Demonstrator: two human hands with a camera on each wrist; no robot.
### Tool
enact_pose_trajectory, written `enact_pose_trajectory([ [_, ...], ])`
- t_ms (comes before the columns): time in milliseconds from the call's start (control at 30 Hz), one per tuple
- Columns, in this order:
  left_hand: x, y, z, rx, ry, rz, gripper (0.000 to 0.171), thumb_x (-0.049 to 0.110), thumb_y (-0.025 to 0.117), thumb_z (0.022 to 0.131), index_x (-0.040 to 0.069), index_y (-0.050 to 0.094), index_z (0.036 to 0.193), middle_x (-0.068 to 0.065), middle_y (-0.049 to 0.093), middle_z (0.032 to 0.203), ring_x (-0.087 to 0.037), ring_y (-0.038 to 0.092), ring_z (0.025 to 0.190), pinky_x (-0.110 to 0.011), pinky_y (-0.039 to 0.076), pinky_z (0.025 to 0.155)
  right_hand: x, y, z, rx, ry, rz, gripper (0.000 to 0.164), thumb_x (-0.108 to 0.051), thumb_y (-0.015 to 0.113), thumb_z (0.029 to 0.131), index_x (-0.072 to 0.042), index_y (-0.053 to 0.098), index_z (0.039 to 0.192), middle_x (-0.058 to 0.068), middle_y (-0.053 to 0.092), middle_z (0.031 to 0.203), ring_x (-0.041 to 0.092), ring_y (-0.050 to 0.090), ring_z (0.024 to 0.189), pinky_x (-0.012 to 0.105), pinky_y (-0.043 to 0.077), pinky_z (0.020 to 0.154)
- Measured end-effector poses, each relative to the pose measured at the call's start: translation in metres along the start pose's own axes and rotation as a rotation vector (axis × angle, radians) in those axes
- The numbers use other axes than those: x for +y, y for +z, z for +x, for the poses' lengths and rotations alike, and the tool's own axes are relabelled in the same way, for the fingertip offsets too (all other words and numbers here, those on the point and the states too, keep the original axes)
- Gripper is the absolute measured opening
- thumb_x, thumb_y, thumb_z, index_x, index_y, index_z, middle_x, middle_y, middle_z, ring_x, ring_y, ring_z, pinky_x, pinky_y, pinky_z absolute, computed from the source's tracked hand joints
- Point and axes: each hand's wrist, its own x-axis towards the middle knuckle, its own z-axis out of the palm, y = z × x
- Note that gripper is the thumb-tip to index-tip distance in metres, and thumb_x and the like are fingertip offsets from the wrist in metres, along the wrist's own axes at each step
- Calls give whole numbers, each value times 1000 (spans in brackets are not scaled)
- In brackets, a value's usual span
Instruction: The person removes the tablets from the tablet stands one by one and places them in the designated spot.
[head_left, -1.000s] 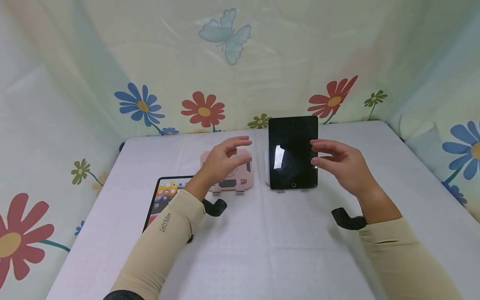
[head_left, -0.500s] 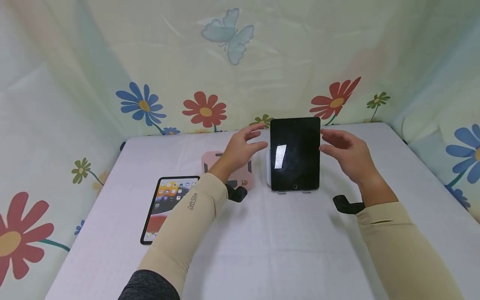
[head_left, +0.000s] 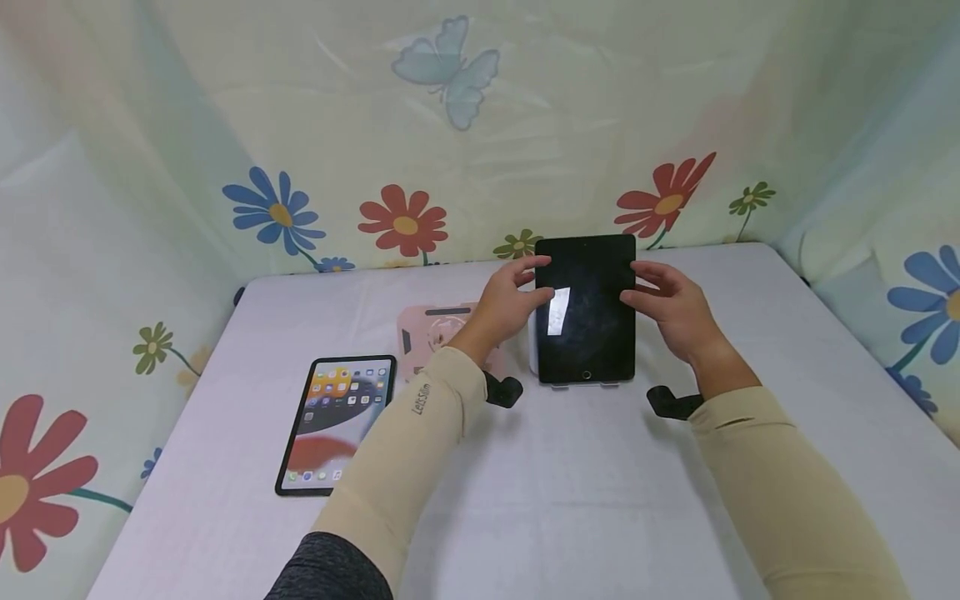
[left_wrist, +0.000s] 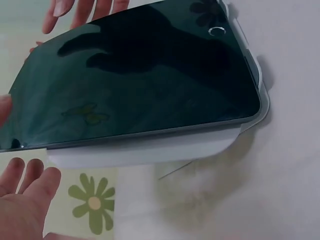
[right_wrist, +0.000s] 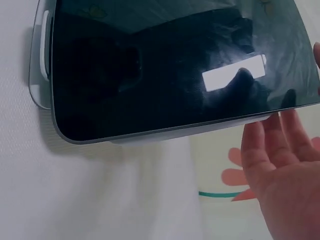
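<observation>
A black tablet [head_left: 588, 333] with a dark screen and a round home button leans upright on a stand with a white backing [left_wrist: 150, 154] and clear lips at the bottom. My left hand [head_left: 506, 302] reaches its left edge, thumb overlapping the screen; the left wrist view shows the other fingertips [left_wrist: 47, 177] just outside the edge. At the opposite side, my right hand [head_left: 671, 312] has its fingers reaching behind the edge and its thumb near the screen's front. The fingers [right_wrist: 255, 145] of that hand are extended, their tips partly hidden by the tablet.
A second tablet [head_left: 337, 417] with a lit screen of icons lies flat at the left, partly under my left forearm. A pink case-like panel [head_left: 416, 321] lies behind that arm. The white-covered table [head_left: 585, 500] ends at a flowered curtain [head_left: 570, 125].
My left hand has moved right, from above the pink panel to the black tablet's left edge. My right hand drew back slightly, then came in again. The tablet stays in place.
</observation>
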Motion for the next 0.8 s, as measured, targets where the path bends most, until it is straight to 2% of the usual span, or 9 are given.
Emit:
enact_pose_trajectory([
  [133,-2,7,6,6,-15,-46,44,16,69,97,28,60,138,2,42,153,-21,48,133,-38,49,100,1,0,3,-21,-4,17,65,-23,63,100,-10,32,155,18,25,161,39,25,145,54,27,114],
  [267,-4,14,11,2,-9,-70,44,16,69,97,29,60,138,2,43,152,-24,49,132,-36,49,99,4,2,8,-50,-23,71,64,-21,62,101,-13,31,156,20,23,159,37,28,142,54,23,116],
  [367,-5,15,12,-1,-10,-59,43,16,69,96,27,61,137,0,45,150,-24,51,128,-34,50,98,5,7,13,-64,-31,127,63,-19,63,100,-14,33,156,18,20,161,34,25,143,51,19,118],
  [500,-4,16,12,-7,-21,-59,42,15,69,96,25,62,136,-1,48,145,-22,54,123,-32,51,96,6,11,17,-63,-25,164,59,-15,62,100,-14,35,153,13,13,165,32,14,148,48,14,120],
  [800,-1,12,14,3,-34,-16,40,17,69,96,25,62,135,-1,52,142,-21,52,123,-31,51,96,4,15,22,-57,-10,164,58,-13,61,100,-10,36,152,11,12,166,32,11,150,50,11,120],
])
